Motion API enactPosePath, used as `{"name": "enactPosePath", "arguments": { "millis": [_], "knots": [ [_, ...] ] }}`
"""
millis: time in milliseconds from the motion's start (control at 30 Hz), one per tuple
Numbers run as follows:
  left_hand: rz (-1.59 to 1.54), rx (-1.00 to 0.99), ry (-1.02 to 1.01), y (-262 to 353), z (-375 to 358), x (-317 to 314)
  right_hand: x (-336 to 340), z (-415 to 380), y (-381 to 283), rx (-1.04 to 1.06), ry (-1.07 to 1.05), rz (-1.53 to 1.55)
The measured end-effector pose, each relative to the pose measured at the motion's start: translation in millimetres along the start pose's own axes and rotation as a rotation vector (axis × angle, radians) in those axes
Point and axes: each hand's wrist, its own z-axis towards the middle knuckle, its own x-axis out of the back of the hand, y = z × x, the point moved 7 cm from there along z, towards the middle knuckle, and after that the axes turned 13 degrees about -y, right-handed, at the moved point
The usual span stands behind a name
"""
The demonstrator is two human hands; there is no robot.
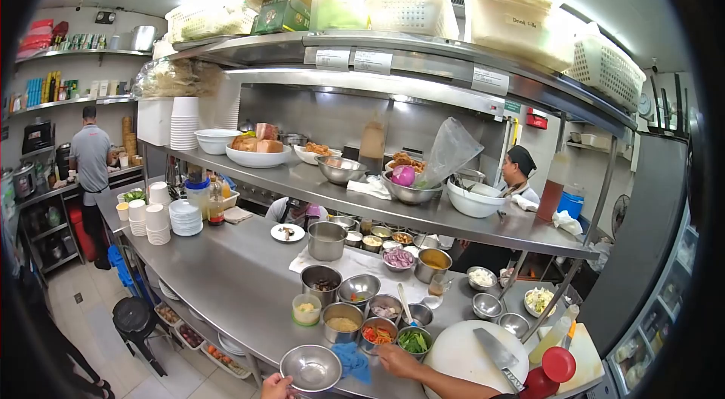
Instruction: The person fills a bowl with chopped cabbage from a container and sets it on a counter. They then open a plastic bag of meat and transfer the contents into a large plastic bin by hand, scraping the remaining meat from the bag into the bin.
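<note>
My left hand (276, 387) grips the near left rim of a shallow steel mixing bowl (311, 367) at the front edge of the steel counter. The bowl looks bare inside. My right hand (397, 361) reaches in from the right, fingers curled together just in front of a steel container of sliced red and orange vegetables (379, 334). What its fingers hold, if anything, is hidden. Between the hands lies a crumpled blue cloth (352, 363). Close by stand a container of cut green vegetables (413, 341) and a container of yellowish paste-like food (342, 323).
A cleaver (498, 357) lies on the round white cutting board (472, 338) at right, beside a red-capped bottle (557, 366). Above the counter runs a steel shelf (302, 176) with bowls. Co-workers stand at the left (92, 154), behind the shelf at right (521, 172), and bent low behind the counter.
</note>
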Motion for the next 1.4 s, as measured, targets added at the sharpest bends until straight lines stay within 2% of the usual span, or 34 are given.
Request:
{"name": "enactPosePath", "arguments": {
  "millis": [133, 367, 433, 500, 533, 600, 633, 667, 700, 733, 767, 833, 933, 1100, 1167, 1233, 1300, 1367, 1400],
  "knots": [
    [-0.054, -0.017, 0.018, -7, 2, 5, -33, 3, 22, -0.048, -0.181, -0.061],
    [0.052, -0.015, 0.065, -6, -6, 14, -62, 14, 36, -0.041, -0.178, -0.025],
    [0.12, 0.048, 0.026, -9, -9, 21, -66, 19, 39, -0.089, -0.172, 0.016],
    [0.093, -0.018, 0.047, -32, 14, 53, -73, 31, 40, 0.013, -0.298, -0.134],
    [0.127, -0.013, 0.122, -25, 8, 50, -52, 29, 19, 0.31, 0.164, -0.111],
    [0.174, -0.037, 0.103, -7, -3, 36, -84, 33, 55, -0.15, -0.095, 0.151],
    [0.224, -0.035, 0.109, -1, -3, 32, -59, 29, 32, -0.152, -0.03, 0.144],
    [0.23, -0.081, 0.075, 5, -7, 26, -55, 28, 28, -0.32, -0.072, 0.454],
    [0.15, -0.051, 0.062, 3, -7, 25, -58, 31, 29, -0.098, 0.083, 0.132],
    [0.179, -0.061, 0.074, 6, -6, 20, -61, 32, 31, -0.143, 0.044, 0.101],
    [0.134, -0.062, 0.066, 3, -4, 19, -52, 33, 22, -0.17, -0.111, 0.066],
    [0.091, -0.008, 0.093, 0, -2, 13, -54, 27, 23, -0.133, -0.067, 0.096],
    [0.089, 0.027, 0.125, -1, -3, 4, -52, 18, 23, -0.206, -0.099, 0.113],
    [0.075, -0.002, 0.041, -3, 7, 12, -49, 18, 33, -0.205, -0.083, 0.172],
    [0.094, 0.004, 0.065, 8, 6, 7, -52, 26, 26, -0.2, -0.093, 0.189],
    [0.152, -0.012, 0.105, 13, 9, 6, -43, 37, 17, -0.168, 0.019, 0.242],
    [0.137, -0.015, 0.137, 17, 11, 5, -57, 51, 7, -0.201, -0.065, 0.338],
    [0.119, -0.017, 0.13, 16, 6, 11, -75, 58, -2, -0.172, -0.143, 0.113],
    [0.221, -0.027, 0.152, 16, 5, 20, -93, 59, 0, -0.205, -0.235, 0.058]
  ]
}}
